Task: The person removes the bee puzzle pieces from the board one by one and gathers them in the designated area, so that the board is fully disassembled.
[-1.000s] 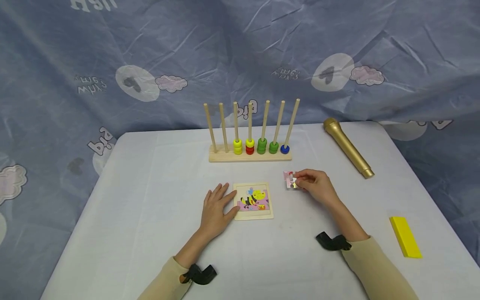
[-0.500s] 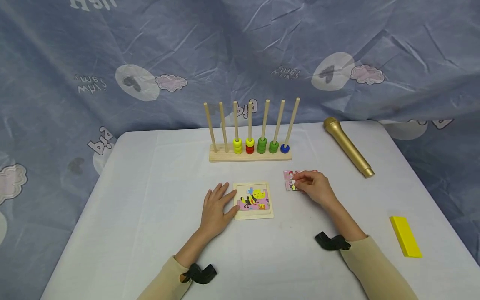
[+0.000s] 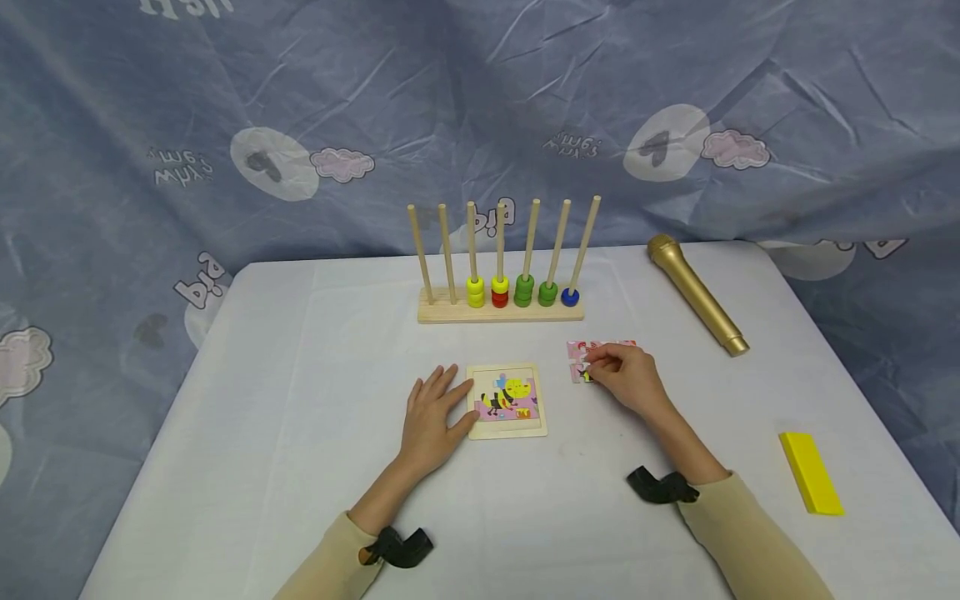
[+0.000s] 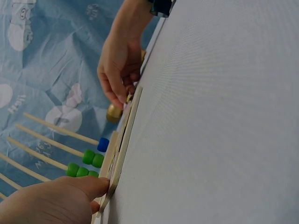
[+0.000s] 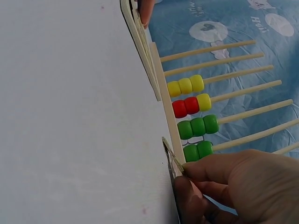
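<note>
My left hand (image 3: 431,425) lies spread at the left side of a square wooden puzzle frame (image 3: 507,431), with thumb and index finger touching its edge. Inside the frame is a bee picture (image 3: 510,398) on a pink ground. To the right of it, my right hand (image 3: 633,379) pinches a small puzzle piece (image 3: 581,372) between thumb and fingers, close to the tabletop. Other pink puzzle pieces (image 3: 576,350) lie just behind it, partly hidden by the hand. In the right wrist view the pinched piece (image 5: 169,151) shows nearly edge-on.
Behind the puzzle stands a wooden counting rack (image 3: 501,313) with upright pegs and coloured beads. A gold microphone (image 3: 697,296) lies at the back right, and a yellow block (image 3: 812,473) rests at the right. A patterned blue cloth (image 3: 480,100) hangs behind the white table (image 3: 300,375).
My right hand has shifted slightly left, and more of the pink pieces shows behind and right of its fingers. The left hand and the frame have stayed in place.
</note>
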### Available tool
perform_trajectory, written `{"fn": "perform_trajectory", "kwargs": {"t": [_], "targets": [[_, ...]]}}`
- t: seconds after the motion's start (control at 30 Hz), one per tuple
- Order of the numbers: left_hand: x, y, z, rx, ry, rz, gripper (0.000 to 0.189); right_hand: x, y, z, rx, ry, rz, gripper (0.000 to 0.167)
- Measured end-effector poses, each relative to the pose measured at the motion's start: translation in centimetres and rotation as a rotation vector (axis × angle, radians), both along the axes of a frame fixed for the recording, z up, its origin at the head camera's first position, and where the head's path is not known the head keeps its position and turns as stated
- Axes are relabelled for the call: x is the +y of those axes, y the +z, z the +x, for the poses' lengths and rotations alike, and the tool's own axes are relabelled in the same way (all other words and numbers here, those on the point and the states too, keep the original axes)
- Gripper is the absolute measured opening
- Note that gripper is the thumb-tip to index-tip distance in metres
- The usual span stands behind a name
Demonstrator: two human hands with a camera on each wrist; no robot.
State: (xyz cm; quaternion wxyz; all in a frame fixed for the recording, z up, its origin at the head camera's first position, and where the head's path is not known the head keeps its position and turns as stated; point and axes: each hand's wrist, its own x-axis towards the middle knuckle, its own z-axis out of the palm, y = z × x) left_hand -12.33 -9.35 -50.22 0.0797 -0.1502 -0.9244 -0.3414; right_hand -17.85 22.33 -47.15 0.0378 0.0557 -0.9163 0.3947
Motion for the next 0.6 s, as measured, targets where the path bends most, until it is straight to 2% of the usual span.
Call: {"fn": "perform_trajectory", "kwargs": {"t": [0.37,0.5,0.6], "targets": [[-0.06,-0.07,0.01,0.000,0.001,-0.001,0.049,-0.17,-0.09,0.08,0.059,-0.027,0.022,0.006],[-0.04,-0.11,0.00,-0.001,0.002,0.000,0.049,0.00,0.07,-0.03,0.031,-0.080,-0.034,0.007],[-0.03,-0.11,0.02,-0.002,0.002,-0.002,0.049,0.05,0.43,-0.16,-0.047,-0.132,-0.170,0.012]]}}
